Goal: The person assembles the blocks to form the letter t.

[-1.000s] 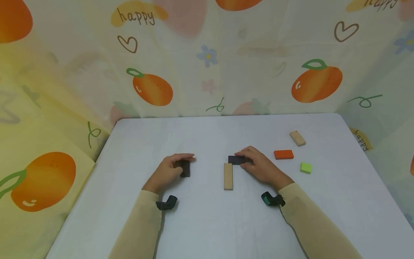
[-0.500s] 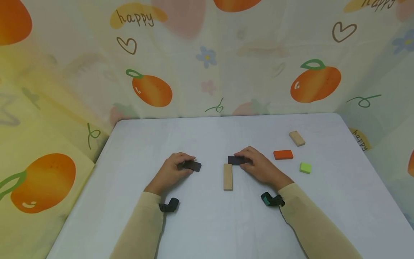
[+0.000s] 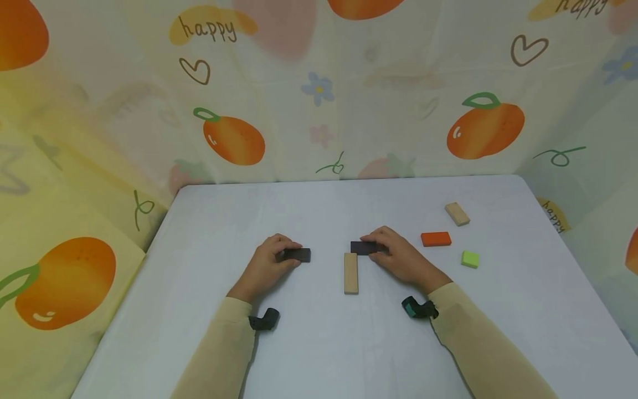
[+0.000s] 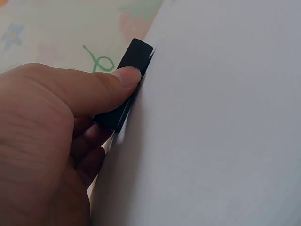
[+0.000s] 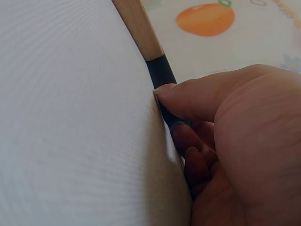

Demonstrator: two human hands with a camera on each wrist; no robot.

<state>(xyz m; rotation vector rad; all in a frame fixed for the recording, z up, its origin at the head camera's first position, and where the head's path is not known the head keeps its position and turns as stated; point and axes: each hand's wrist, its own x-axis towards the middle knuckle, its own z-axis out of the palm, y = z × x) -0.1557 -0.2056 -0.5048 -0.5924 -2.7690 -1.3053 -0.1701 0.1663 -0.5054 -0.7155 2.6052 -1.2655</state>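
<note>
Near the middle of the table, my left hand (image 3: 268, 262) pinches a black block (image 3: 301, 255) between thumb and fingers, its long side running left to right. The left wrist view shows the thumb across this black block (image 4: 135, 55), close to the white surface. Further right, my right hand (image 3: 401, 256) grips a second black block (image 3: 360, 247) by its right end. That block's near edge meets the far end of a plain wooden block (image 3: 351, 274), which lies lengthwise toward me. In the right wrist view the wooden block (image 5: 139, 28) appears against the black block (image 5: 161, 71).
Right of my right hand lie an orange-red block (image 3: 436, 239), a light green block (image 3: 470, 259) and a short wooden block (image 3: 457, 214). They rest on the white table (image 3: 319, 343), with a printed curtain (image 3: 379, 111) behind its far edge.
My left hand has turned its black block from pointing toward me to lying crosswise, and shifted slightly right. The right hand and its block have stayed in place.
</note>
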